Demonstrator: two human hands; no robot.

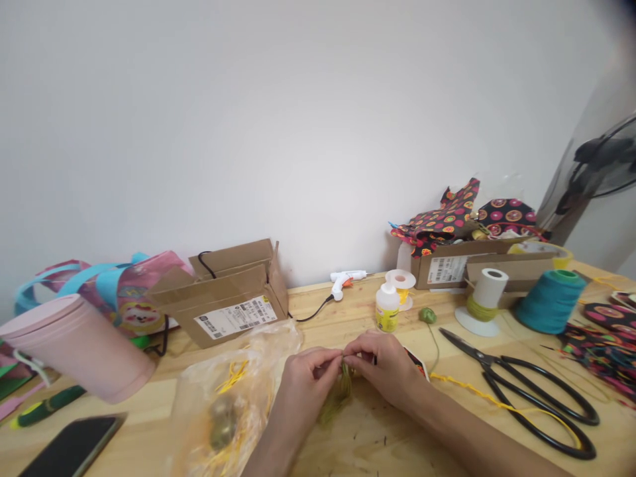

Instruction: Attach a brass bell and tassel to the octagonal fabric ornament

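Observation:
My left hand (309, 382) and my right hand (381, 363) meet above the wooden table (370, 440), each with fingers pinched at the top of a green thread tassel (339, 396). The tassel's loose strands hang down between the hands. A green thread runs on the table beyond my right hand, by a small green ball (427, 315). Behind my right wrist lies a dark patterned piece (416, 363), partly hidden. A yellow braided cord (464, 385) stretches from near my right forearm towards black-handled scissors (517, 377).
A plastic bag (226, 397) with yellow threads lies left. Behind stand a cardboard box (233, 298), glue gun (342, 283) and glue bottle (387, 308). A teal spool (551, 301) stands right; a pink cup (79, 348) and phone (74, 447) are far left.

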